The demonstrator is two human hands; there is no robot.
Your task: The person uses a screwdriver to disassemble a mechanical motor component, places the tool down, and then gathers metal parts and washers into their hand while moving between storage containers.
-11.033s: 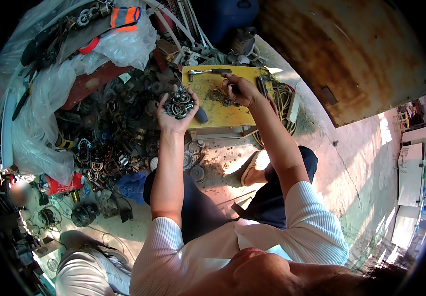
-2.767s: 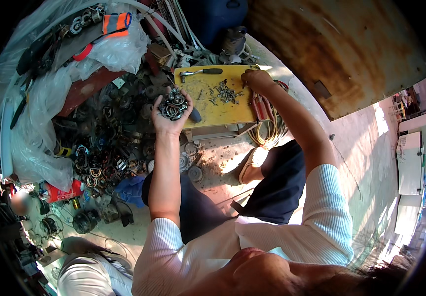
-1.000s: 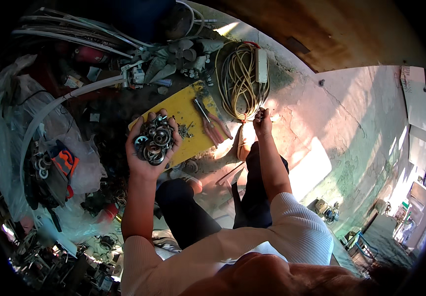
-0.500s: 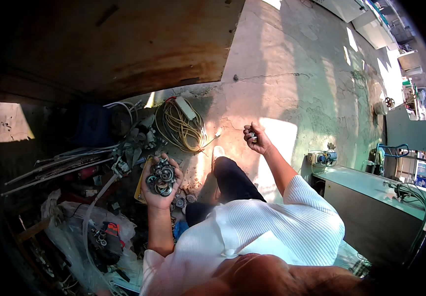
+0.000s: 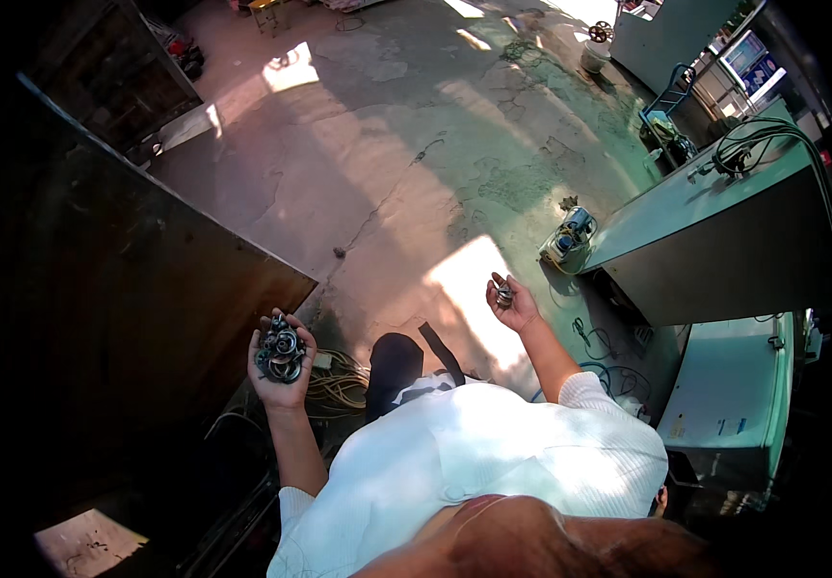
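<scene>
My left hand point(image 5: 284, 390) is palm up, its fingers curled about a heap of dark, shiny metal rings point(image 5: 282, 351). Several ring or curl shapes show in the heap, but their exact kind cannot be made out. Out to the right, my right hand point(image 5: 520, 310) is also turned up, with a smaller bunch of shiny metal pieces point(image 5: 504, 295) in its curled fingers. Both hands are in the air, well apart, in front of my white shirt. The left one is beside the corner of a large brown panel point(image 5: 213, 289).
Coiled yellowish cable point(image 5: 337, 383) lies on the floor beside my left hand. A blue motor-like machine point(image 5: 572, 234) stands ahead of a long grey cabinet point(image 5: 724, 231) on the right. A white-topped box point(image 5: 724, 385) is nearer. Loose cables point(image 5: 597, 337) lie by my right arm.
My view has swung to the right, and I have stepped on. The pile of scrap at the left has left the view. Both hands keep their metal pieces.
</scene>
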